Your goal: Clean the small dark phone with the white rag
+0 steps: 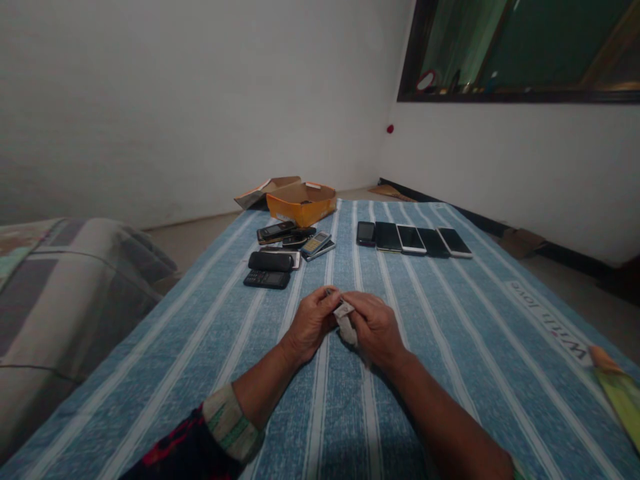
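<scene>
Near the middle of the striped blue cloth (295, 413), my two hands meet just above the surface. My right hand (377, 327) is closed around a crumpled greyish-white cloth (346, 323), whose end hangs below the fingers. My left hand (311, 327) is closed too, its thumb and fingertips pinching a small dark thing (330, 291) against the right fingers. Most of that thing is hidden, so its kind cannot be made out. Beyond my left hand lie a black keypad phone (267, 279) and a black rounded case or phone (271, 261).
Behind these sit a silver keypad phone (318, 244) and a dark phone (277, 231) in a loose pile. An orange cardboard box (303, 212) stands at the back. Several phones, including a white-edged one (454, 243), form a row at right. A draped sheet (90, 287) is left.
</scene>
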